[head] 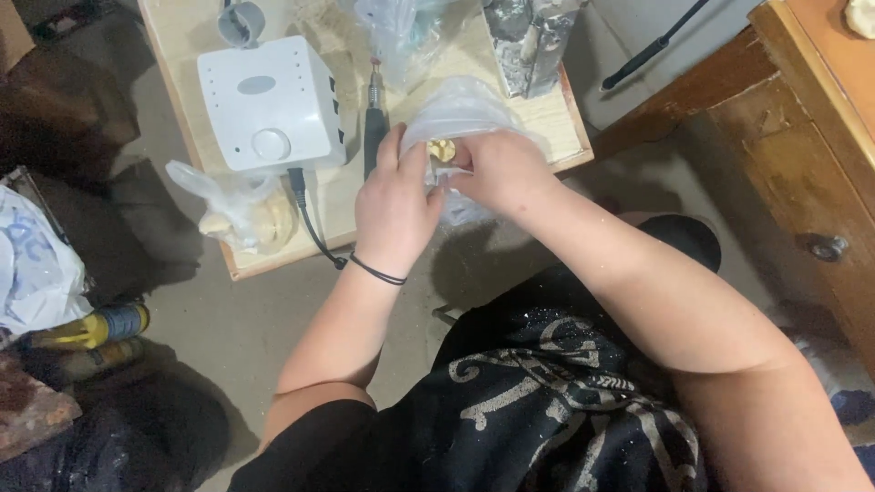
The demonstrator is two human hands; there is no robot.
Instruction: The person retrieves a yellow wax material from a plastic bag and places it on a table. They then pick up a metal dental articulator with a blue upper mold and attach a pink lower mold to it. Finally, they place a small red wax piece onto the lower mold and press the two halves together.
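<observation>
Both hands meet over the near edge of the low wooden bench. Left hand grips a clear plastic bag; right hand pinches a small yellowish piece at its mouth. White control box just left.

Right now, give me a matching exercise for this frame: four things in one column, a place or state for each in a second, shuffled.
Things:
1. white machine
2. small tan piece
3. black band
4. knotted bag

Places or states:
A. on the left hand's wrist
B. on the board's near left corner
C. pinched between both hands, right hand included
D. back left on the board, cable plugged in

Pairs: 1-D, 2-C, 3-A, 4-B
</observation>
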